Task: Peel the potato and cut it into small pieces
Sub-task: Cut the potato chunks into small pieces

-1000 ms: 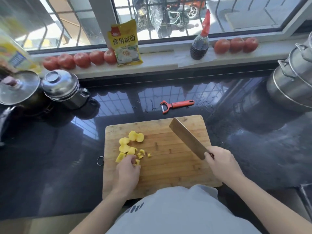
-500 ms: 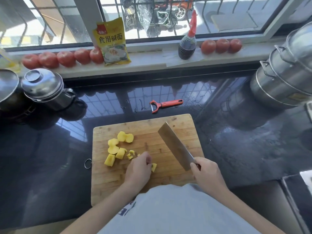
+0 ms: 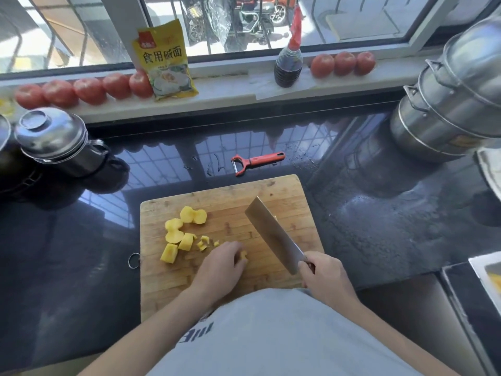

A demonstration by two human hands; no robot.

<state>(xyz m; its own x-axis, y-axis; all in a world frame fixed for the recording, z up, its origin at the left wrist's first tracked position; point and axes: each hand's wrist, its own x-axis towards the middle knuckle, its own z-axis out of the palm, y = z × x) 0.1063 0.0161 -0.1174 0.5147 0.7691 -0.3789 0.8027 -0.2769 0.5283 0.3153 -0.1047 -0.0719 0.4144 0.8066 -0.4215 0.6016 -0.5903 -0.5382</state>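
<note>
Dark glossy countertop [image 3: 379, 226] carries a wooden cutting board [image 3: 284, 191] strewn with yellow potato pieces [image 3: 177, 234], where the left hand [image 3: 221, 270] curls its fingers over one potato chunk [image 3: 243, 254] while the right hand [image 3: 324, 278] grips a cleaver [image 3: 273, 236] raised at a slant.

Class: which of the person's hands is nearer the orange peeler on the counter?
Right. The right hand holds the cleaver below the peeler; the left hand lies slightly farther, down-left on the board.

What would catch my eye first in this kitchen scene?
The big cleaver, held in the right hand over the wooden cutting board. Bright yellow potato pieces lie on the board's left side, beside the left hand. Red tomatoes line the sunny windowsill.
</note>
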